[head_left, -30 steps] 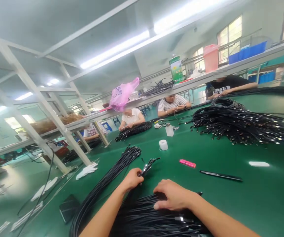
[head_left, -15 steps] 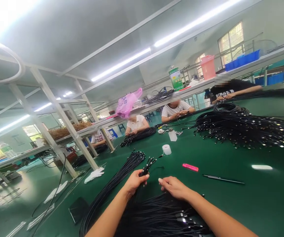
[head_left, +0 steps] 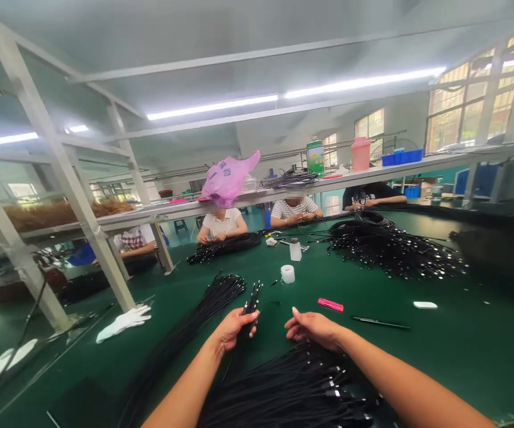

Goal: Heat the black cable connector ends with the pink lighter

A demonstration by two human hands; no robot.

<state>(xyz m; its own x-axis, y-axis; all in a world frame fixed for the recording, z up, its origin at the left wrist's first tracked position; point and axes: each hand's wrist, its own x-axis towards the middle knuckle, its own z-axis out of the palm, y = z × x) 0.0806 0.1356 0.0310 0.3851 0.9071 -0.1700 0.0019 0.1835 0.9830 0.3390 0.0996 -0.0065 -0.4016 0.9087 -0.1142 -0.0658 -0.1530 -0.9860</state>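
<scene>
Holding cables (head_left: 252, 298), left hand (head_left: 234, 330), count unclear

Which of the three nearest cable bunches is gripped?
The small bunch in the left hand; the bundle left of it and the pile near the right hand lie on the table.

The left grip (head_left: 234, 330) holds black cables (head_left: 252, 297); the loose right grip (head_left: 313, 328) is by the near cable pile (head_left: 284, 386) on the worktop (head_left: 453, 356).
</scene>
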